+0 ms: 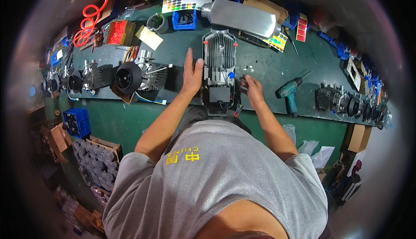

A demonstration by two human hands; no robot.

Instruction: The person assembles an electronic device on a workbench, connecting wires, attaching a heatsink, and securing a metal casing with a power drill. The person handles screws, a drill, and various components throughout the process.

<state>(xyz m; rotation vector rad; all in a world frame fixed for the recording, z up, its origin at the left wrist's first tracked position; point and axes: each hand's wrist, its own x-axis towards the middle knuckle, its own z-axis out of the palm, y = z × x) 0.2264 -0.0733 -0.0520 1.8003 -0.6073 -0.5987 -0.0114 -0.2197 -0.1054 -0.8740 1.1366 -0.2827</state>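
Observation:
In front of me on the green workbench stands a finned metal heater-like unit [219,57], with red clips near its far end. Wires, a small blue round part [231,75] and a black box-shaped part [219,94] sit in its near half. My left hand [193,72] is held upright along the unit's left side, fingers stretched and thumb by the housing; whether it touches is hard to tell. To the right of the unit, my right hand [253,90] hovers with loosely bent fingers apart, and nothing shows in it. A black-and-red connector [238,110] hangs by the near edge.
A teal cordless drill [289,94] lies right of my right hand. Blower assemblies [128,76] line the left bench, more [342,101] the right. Behind the unit are a silver cover [242,17], a blue bin [184,21] and a screwdriver [292,42]. A red coiled hose [89,18] hangs far left.

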